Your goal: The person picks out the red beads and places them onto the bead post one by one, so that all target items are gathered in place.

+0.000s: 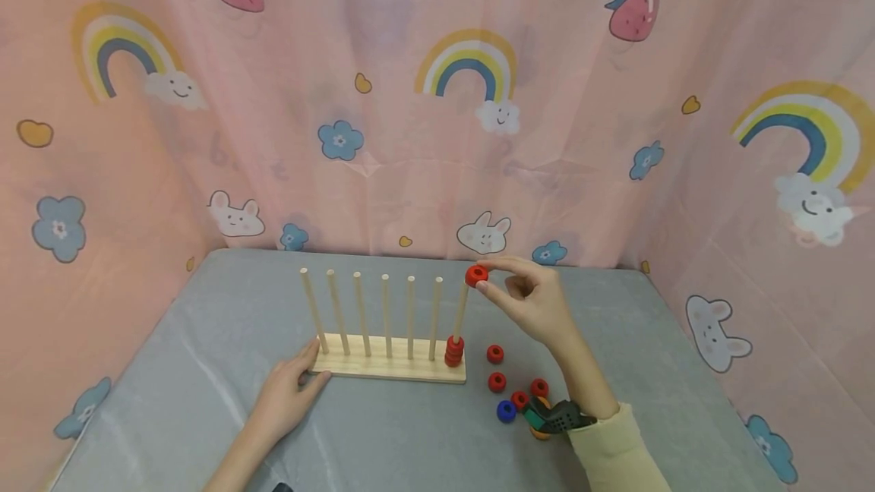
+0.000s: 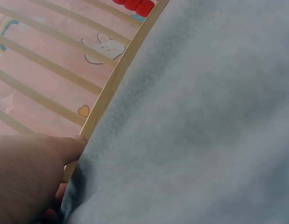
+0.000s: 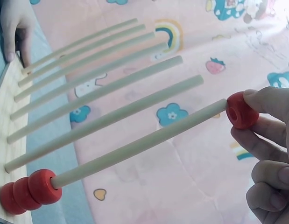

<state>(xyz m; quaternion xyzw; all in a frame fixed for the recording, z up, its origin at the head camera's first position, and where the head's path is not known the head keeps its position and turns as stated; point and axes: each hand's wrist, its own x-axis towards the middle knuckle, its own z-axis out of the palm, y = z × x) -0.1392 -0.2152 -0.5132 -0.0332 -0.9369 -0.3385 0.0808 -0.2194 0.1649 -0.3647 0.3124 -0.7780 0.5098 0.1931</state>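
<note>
My right hand pinches a red bead between thumb and fingers, right at the top of the rightmost peg. Its hole shows beside the peg's tip in the right wrist view. Three red beads are stacked at the foot of that peg. The pale wooden base carries a row of several upright pegs, the others bare. At the base's left end rests my left hand, with thumb along the front edge and fingers behind; in the left wrist view the thumb touches the wood.
Right of the base lie loose red beads, a blue bead and orange ones, partly hidden by the dark wrist device. A grey cloth covers the table. Behind it hangs a pink patterned curtain.
</note>
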